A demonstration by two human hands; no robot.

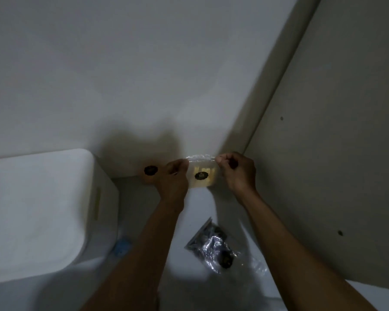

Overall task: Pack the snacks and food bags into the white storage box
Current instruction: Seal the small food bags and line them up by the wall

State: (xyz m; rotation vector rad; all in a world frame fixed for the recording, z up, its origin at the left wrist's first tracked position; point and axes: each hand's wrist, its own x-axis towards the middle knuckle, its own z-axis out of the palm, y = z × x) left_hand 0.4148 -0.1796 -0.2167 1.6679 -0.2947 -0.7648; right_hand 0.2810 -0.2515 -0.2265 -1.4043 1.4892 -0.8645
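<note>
While both hands pinch its top corners, left hand (174, 176) and right hand (237, 170), the clear bag (202, 175) of pale snacks hangs between them, off the floor. It looks light, limp and slick, so the sealed top edge seems the safest hold. Another bag (213, 248) lies below; the white box (38, 212) stands left, lid on.

Clear snack bag (202, 176) held up between both hands.
Pale yellow contents, dark round sticker; left hand (174, 176) and right hand (237, 170) pinch its top corners. White storage box (32, 212) sits left of the grip, dark-filled bag (211, 248) below it.
</note>
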